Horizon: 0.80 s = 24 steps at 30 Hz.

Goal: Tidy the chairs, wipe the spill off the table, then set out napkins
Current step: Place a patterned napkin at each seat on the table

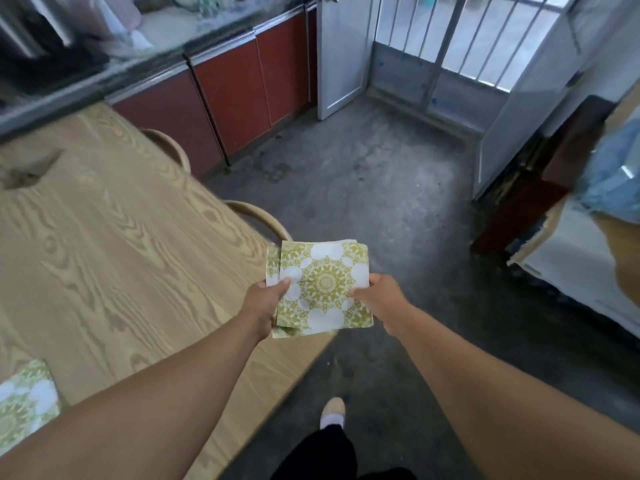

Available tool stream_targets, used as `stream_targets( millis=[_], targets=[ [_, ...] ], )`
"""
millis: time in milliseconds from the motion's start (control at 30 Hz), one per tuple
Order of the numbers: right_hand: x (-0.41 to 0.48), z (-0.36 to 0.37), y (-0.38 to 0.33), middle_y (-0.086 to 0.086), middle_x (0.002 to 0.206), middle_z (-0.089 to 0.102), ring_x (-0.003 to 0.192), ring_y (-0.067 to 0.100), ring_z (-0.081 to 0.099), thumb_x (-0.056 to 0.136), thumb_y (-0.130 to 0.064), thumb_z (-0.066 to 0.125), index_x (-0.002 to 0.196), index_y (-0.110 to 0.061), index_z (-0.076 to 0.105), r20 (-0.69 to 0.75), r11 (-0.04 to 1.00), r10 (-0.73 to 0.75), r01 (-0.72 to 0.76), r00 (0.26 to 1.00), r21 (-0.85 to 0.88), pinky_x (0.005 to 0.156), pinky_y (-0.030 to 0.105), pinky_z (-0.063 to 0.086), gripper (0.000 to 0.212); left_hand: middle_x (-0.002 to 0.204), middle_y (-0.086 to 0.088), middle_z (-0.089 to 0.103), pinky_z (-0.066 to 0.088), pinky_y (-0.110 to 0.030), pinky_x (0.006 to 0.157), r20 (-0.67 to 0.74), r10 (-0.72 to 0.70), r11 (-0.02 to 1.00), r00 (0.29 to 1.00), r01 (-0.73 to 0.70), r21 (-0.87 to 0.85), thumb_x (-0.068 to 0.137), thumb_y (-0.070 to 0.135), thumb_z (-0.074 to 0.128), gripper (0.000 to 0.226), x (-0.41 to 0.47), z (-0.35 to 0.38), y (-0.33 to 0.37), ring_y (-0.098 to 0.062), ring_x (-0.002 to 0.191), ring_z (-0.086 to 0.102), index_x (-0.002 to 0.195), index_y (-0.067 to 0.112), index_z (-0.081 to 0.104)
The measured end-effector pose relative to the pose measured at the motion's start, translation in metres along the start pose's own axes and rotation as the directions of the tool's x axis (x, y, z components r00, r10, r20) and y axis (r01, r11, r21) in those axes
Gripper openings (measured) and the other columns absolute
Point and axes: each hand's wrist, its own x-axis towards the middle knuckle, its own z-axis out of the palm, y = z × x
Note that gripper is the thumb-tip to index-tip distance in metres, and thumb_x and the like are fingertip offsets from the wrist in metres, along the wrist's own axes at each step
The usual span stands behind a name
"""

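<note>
A small stack of green-and-white patterned napkins (320, 285) is held in front of me, over the right edge of the wooden table (114, 244). My left hand (265, 301) grips the stack's left side. My right hand (379, 299) pinches the right edge of the top napkin. One more napkin (24, 396) of the same pattern lies flat on the table at the lower left. Two curved wooden chair backs (258, 216) (166, 142) sit pushed in along the table's right side.
Red-fronted cabinets (242, 88) under a cluttered counter run behind the table. A white door (343, 53) and a barred metal gate (460, 46) stand ahead. A dark bench and a covered surface with blue cloth (616, 181) are at the right. Bare concrete floor (381, 188) lies between.
</note>
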Motion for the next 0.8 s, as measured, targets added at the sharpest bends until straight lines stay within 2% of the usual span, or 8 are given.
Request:
stream_targets(
  millis=[100, 267, 367, 467, 567, 667, 767, 800],
  targets=[
    [0.03, -0.017, -0.03, 0.008, 0.102, 0.07, 0.087, 0.022, 0.065, 0.089, -0.003, 0.063, 0.109, -0.006, 0.066, -0.003, 0.999, -0.017, 0.017, 1.0, -0.042, 0.067, 0.025, 0.053, 0.02, 0.101, -0.015, 0.071, 0.055, -0.045, 0.084, -0.019, 0.011, 0.999, 1.0, -0.012, -0.029, 0.089, 0.013, 0.066, 0.025, 0.017, 0.019, 0.025, -0.032, 0.09, 0.069, 0.113, 0.004, 0.065],
    [0.088, -0.034, -0.077, 0.004, 0.097, 0.07, 0.092, 0.024, 0.068, 0.089, -0.004, 0.064, 0.108, -0.008, 0.067, 0.058, 0.992, -0.04, 0.046, 0.998, -0.118, 0.081, 0.034, 0.056, 0.02, 0.098, -0.013, 0.072, 0.057, -0.04, 0.077, -0.076, 0.016, 0.995, 0.997, -0.024, -0.099, 0.086, 0.015, 0.07, 0.026, 0.052, 0.047, 0.065, -0.028, 0.086, 0.069, 0.11, 0.005, 0.066],
    [0.128, -0.043, -0.105, 0.007, 0.094, 0.072, 0.094, 0.026, 0.07, 0.088, -0.004, 0.065, 0.106, -0.007, 0.069, 0.108, 0.981, -0.062, 0.081, 0.992, -0.176, 0.088, 0.043, 0.056, 0.019, 0.102, -0.015, 0.073, 0.055, -0.048, 0.087, -0.124, 0.005, 0.99, 0.992, -0.023, -0.138, 0.082, 0.018, 0.074, 0.029, 0.074, 0.064, 0.087, -0.031, 0.091, 0.07, 0.108, 0.006, 0.068],
    [0.167, -0.054, -0.132, 0.009, 0.097, 0.074, 0.085, 0.023, 0.069, 0.088, -0.005, 0.066, 0.105, -0.006, 0.07, 0.174, 0.967, -0.088, 0.126, 0.981, -0.22, 0.08, 0.038, 0.056, 0.018, 0.1, -0.013, 0.074, 0.053, -0.052, 0.091, -0.185, 0.001, 0.985, 0.983, -0.033, -0.172, 0.076, 0.022, 0.08, 0.028, 0.098, 0.078, 0.105, -0.032, 0.094, 0.07, 0.1, 0.01, 0.071],
    [0.21, -0.065, -0.165, 0.007, 0.097, 0.073, 0.086, 0.02, 0.069, 0.087, -0.006, 0.067, 0.106, -0.007, 0.07, 0.253, 0.948, -0.103, 0.171, 0.962, -0.268, 0.069, 0.028, 0.055, 0.019, 0.098, -0.011, 0.075, 0.053, -0.052, 0.091, -0.27, -0.017, 0.974, 0.963, -0.046, -0.223, 0.06, 0.034, 0.088, 0.049, 0.119, 0.097, 0.124, -0.033, 0.092, 0.071, 0.1, 0.012, 0.07],
    [0.243, -0.067, -0.196, 0.007, 0.097, 0.073, 0.089, 0.022, 0.07, 0.086, -0.006, 0.068, 0.105, -0.008, 0.07, 0.312, 0.929, -0.103, 0.204, 0.944, -0.308, 0.075, 0.031, 0.058, 0.02, 0.101, -0.01, 0.075, 0.053, -0.051, 0.091, -0.316, -0.036, 0.961, 0.948, -0.055, -0.273, 0.049, 0.044, 0.09, 0.067, 0.143, 0.104, 0.134, -0.034, 0.094, 0.07, 0.105, 0.013, 0.069],
    [0.271, -0.057, -0.228, 0.009, 0.096, 0.073, 0.087, 0.022, 0.071, 0.085, -0.005, 0.069, 0.103, -0.006, 0.07, 0.379, 0.909, -0.087, 0.229, 0.921, -0.347, 0.076, 0.034, 0.059, 0.018, 0.118, -0.009, 0.068, 0.048, -0.053, 0.096, -0.373, -0.086, 0.927, 0.924, -0.063, -0.369, 0.039, 0.062, 0.089, 0.095, 0.172, 0.096, 0.132, -0.033, 0.109, 0.064, 0.118, 0.015, 0.062],
    [0.278, -0.052, -0.237, 0.008, 0.096, 0.073, 0.084, 0.021, 0.07, 0.086, -0.005, 0.069, 0.103, -0.006, 0.07, 0.406, 0.899, -0.082, 0.244, 0.91, -0.363, 0.07, 0.03, 0.058, 0.017, 0.12, -0.009, 0.067, 0.047, -0.054, 0.097, -0.376, -0.1, 0.912, 0.921, -0.066, -0.404, 0.043, 0.064, 0.087, 0.092, 0.17, 0.097, 0.141, -0.032, 0.111, 0.062, 0.118, 0.016, 0.062]
  ],
)
